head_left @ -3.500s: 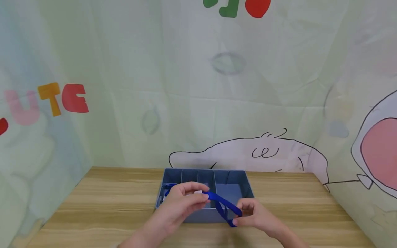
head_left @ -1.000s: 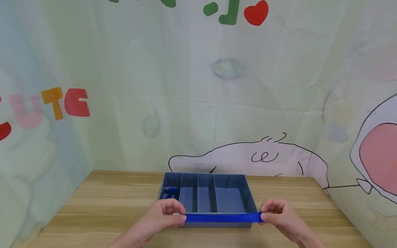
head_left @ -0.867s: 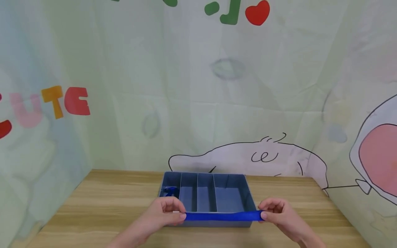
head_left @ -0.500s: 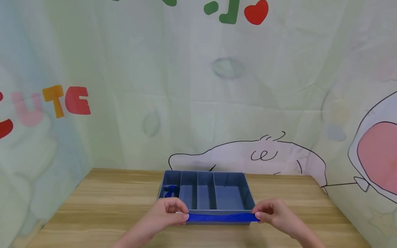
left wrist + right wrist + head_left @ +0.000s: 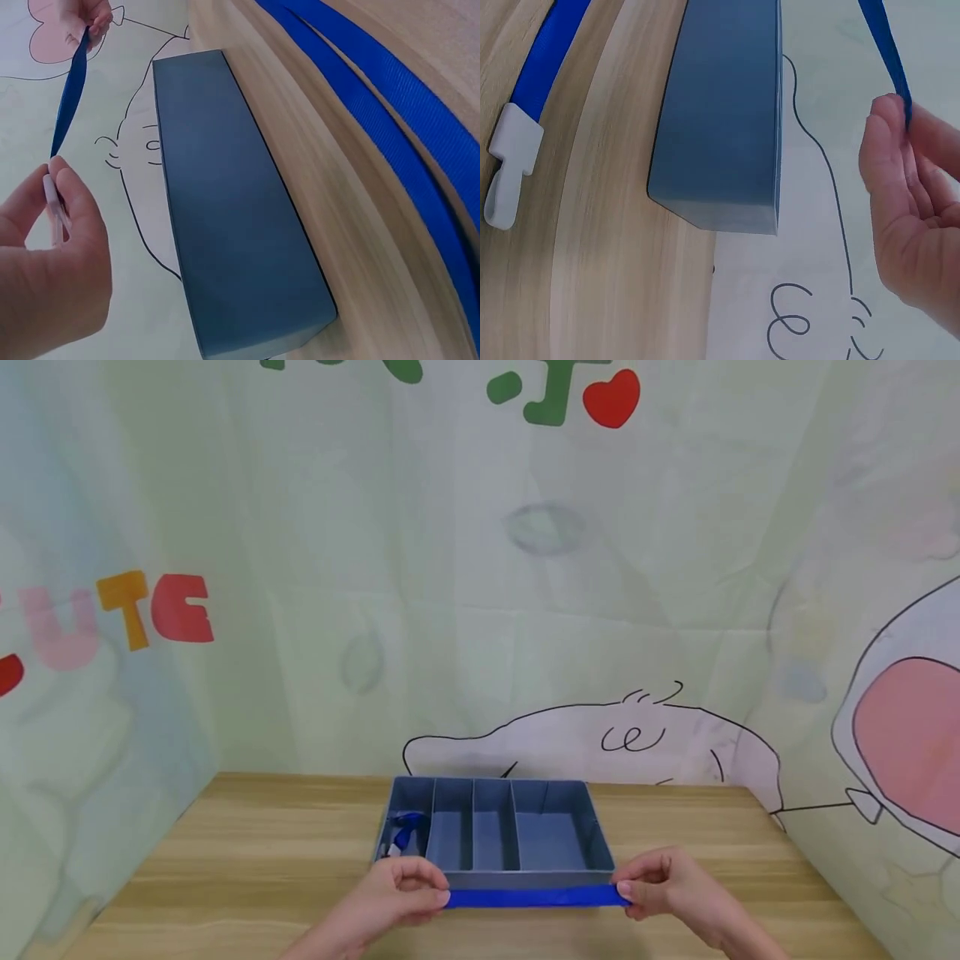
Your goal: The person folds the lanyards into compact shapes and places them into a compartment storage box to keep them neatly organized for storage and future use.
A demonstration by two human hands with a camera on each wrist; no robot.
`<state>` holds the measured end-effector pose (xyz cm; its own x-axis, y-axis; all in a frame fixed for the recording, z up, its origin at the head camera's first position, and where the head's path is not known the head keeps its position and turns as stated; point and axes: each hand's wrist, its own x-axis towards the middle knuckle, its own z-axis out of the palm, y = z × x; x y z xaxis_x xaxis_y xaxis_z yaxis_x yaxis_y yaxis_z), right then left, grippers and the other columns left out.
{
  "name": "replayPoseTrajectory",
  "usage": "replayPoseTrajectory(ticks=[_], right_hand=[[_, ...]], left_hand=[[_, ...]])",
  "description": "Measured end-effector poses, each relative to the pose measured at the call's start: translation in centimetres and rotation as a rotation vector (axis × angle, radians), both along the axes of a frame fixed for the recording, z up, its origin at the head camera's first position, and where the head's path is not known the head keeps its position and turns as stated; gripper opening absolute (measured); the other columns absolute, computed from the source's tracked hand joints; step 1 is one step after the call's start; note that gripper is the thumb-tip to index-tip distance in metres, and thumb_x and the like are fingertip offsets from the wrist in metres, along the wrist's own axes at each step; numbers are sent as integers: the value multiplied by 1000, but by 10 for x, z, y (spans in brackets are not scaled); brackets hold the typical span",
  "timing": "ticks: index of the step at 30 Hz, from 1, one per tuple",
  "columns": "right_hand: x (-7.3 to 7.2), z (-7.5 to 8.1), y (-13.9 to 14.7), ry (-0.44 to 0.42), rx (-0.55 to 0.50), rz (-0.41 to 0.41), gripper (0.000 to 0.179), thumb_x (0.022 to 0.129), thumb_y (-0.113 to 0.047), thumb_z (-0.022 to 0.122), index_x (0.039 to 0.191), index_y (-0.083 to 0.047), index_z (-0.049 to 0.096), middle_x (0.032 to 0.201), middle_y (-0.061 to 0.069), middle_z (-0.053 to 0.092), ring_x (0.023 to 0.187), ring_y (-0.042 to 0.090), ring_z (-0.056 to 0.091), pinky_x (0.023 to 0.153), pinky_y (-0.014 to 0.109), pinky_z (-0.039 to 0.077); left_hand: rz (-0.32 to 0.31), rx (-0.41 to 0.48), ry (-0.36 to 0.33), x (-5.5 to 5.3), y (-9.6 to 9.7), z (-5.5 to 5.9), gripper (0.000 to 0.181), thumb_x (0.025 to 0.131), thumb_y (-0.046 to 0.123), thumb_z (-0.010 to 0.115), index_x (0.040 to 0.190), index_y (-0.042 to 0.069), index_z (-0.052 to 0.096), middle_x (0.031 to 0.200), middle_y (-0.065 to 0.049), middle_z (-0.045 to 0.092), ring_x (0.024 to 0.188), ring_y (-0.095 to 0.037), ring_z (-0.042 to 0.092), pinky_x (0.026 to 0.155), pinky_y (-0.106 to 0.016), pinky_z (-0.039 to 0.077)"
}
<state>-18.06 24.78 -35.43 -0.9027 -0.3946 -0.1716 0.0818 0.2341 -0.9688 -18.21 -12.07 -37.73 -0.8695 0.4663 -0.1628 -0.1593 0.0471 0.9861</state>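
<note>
In the head view, the left hand [image 5: 393, 893] and right hand [image 5: 671, 893] pinch a blue strap [image 5: 536, 897] between thumb and fingers, drawing it flat and straight along the near side of the divided box [image 5: 525, 880]. Another blue strap [image 5: 402, 838] already lies in the box's leftmost compartment; straightening the held one looks about done, but it is outside the box, not set down. The left wrist view adds a white clip [image 5: 51, 191] in that pinch, and blue bands [image 5: 367, 112] nearside of the box. The right wrist view shows a white-ended blue band [image 5: 547, 60] nearside too, seemingly left unhandled.
</note>
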Motion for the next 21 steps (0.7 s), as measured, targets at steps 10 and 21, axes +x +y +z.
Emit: replayPoseTrajectory(ticks=[10, 21], right_hand=[[-8, 1, 3, -31, -103, 4, 15, 86, -4, 58, 85, -10, 71, 76, 0, 68, 62, 8, 63, 64, 26, 55], [-7, 4, 0, -122, -258, 23, 23, 88, -1, 53, 84, -12, 72, 75, -2, 69, 65, 6, 65, 64, 23, 54]], left_hand=[[-24, 58, -27, 4, 9, 0, 13, 87, 9, 65, 94, -2, 63, 80, -1, 68, 73, -12, 64, 70, -26, 54], [52, 151, -118, 3, 14, 2, 9, 87, 7, 63, 95, 3, 65, 79, 0, 65, 74, -8, 64, 71, -22, 54]])
